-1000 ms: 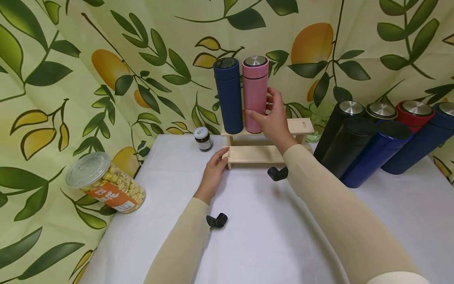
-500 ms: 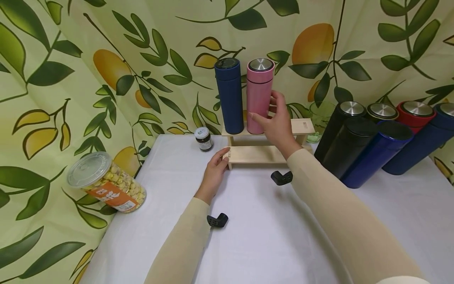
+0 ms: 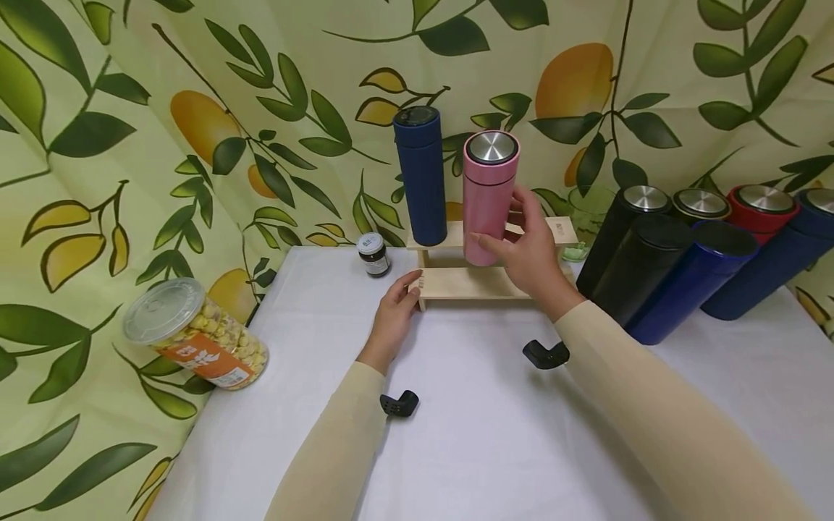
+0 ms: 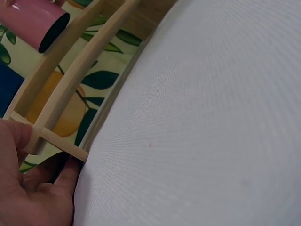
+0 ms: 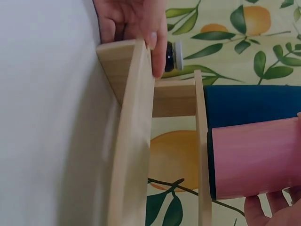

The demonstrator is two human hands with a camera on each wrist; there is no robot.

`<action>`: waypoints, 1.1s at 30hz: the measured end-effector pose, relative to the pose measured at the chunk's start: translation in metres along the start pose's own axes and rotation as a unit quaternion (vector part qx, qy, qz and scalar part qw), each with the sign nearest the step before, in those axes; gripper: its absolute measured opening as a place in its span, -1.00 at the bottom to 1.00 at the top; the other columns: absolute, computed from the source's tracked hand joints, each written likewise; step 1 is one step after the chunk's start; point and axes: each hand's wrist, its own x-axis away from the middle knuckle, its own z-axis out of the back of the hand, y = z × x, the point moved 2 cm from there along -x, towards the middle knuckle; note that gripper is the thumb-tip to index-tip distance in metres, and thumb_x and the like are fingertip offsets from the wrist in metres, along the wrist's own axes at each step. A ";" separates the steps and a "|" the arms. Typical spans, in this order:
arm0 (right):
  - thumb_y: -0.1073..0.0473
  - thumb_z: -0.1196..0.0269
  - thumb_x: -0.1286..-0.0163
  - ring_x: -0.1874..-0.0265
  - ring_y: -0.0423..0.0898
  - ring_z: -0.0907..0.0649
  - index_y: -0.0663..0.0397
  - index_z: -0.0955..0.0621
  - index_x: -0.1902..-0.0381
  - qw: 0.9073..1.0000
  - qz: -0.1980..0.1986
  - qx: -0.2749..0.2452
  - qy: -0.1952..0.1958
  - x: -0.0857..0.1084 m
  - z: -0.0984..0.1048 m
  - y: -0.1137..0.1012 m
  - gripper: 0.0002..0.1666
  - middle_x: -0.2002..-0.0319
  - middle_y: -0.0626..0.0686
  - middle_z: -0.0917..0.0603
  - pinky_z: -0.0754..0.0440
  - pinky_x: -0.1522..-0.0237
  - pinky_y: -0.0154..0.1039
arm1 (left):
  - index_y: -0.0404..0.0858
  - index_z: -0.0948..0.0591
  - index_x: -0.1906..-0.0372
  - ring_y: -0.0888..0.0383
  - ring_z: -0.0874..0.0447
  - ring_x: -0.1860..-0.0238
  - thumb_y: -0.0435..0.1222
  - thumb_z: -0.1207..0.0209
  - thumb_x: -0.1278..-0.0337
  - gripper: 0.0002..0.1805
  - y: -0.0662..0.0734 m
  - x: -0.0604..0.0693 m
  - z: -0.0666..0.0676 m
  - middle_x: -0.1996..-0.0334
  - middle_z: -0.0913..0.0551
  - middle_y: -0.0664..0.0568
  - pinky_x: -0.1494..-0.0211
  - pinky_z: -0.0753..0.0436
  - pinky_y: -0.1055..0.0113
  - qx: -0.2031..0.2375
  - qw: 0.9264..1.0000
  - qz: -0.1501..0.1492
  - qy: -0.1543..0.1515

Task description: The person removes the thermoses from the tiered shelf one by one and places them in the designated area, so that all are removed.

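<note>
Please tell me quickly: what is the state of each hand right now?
Left hand: closed, holding the left end of the wooden stand.
Right hand: closed, holding the pink bottle.

No legible lettering anywhere

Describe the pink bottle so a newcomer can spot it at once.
On the white table, find the two-tier wooden stand at the back. There, the right hand holds the pink bottle, right of a navy bottle standing on the upper shelf. Its silver lid tops a pink body, a colour no other bottle in view shares.
</note>
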 end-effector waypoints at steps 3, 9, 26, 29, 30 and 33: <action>0.28 -0.57 -0.39 -0.34 0.08 -0.55 -0.10 -0.33 -0.63 1.000 -0.005 0.001 0.000 0.011 0.005 0.000 -0.02 -0.41 0.06 -0.50 -0.59 -0.40 0.14 | -0.20 -0.53 -0.56 -0.04 -0.44 -0.51 -0.34 -0.04 -0.74 -0.54 0.000 0.000 0.000 -0.59 -0.39 -0.16 -0.51 -0.51 0.09 0.004 1.000 0.005 0.000; 0.27 -0.56 -0.41 -0.31 0.11 -0.58 -0.01 -0.32 -0.62 1.000 -0.019 -0.001 -0.005 0.033 0.012 0.005 -0.04 -0.39 0.09 -0.52 -0.61 -0.37 0.16 | -0.23 -0.51 -0.57 -0.07 -0.44 -0.52 -0.37 -0.02 -0.74 -0.53 0.001 0.001 0.000 -0.58 -0.39 -0.20 -0.50 -0.52 0.12 0.013 1.000 0.001 -0.002; 0.45 -0.54 -0.33 -0.25 -0.01 -0.57 0.15 -0.32 -0.60 1.000 0.000 0.007 0.009 0.093 0.040 0.015 -0.01 -0.36 0.08 -0.52 -0.65 -0.21 -0.36 | -0.23 -0.52 -0.57 -0.05 -0.42 -0.53 -0.37 -0.01 -0.74 -0.53 0.000 0.001 -0.001 -0.60 -0.36 -0.16 -0.51 -0.51 0.15 0.012 1.000 -0.004 -0.002; 0.52 -0.54 -0.28 -0.21 -0.04 -0.58 0.19 -0.33 -0.58 1.000 0.007 0.008 0.017 0.104 0.046 0.017 0.00 -0.34 0.05 -0.52 -0.65 -0.18 -0.40 | -0.23 -0.51 -0.57 -0.05 -0.41 -0.54 -0.36 -0.01 -0.74 -0.53 0.000 0.001 -0.001 -0.61 -0.35 -0.16 -0.51 -0.50 0.15 0.006 1.000 -0.003 -0.002; 0.54 -0.53 -0.27 -0.20 -0.04 -0.59 0.20 -0.33 -0.57 1.000 0.010 0.008 0.020 0.107 0.048 0.017 0.00 -0.33 0.04 -0.52 -0.65 -0.17 -0.40 | -0.23 -0.51 -0.57 -0.05 -0.41 -0.54 -0.36 -0.01 -0.74 -0.53 0.000 0.001 -0.001 -0.61 -0.35 -0.16 -0.51 -0.50 0.15 0.007 1.000 -0.003 -0.003; 0.60 -0.52 -0.23 -0.19 -0.05 -0.59 0.22 -0.34 -0.56 0.999 0.015 0.011 0.029 0.117 0.055 0.018 0.01 -0.32 -0.01 -0.51 -0.63 -0.17 -0.43 | -0.23 -0.51 -0.57 -0.06 -0.41 -0.53 -0.37 -0.01 -0.74 -0.53 0.000 0.001 -0.001 -0.61 -0.35 -0.17 -0.51 -0.51 0.14 0.009 1.000 -0.006 -0.003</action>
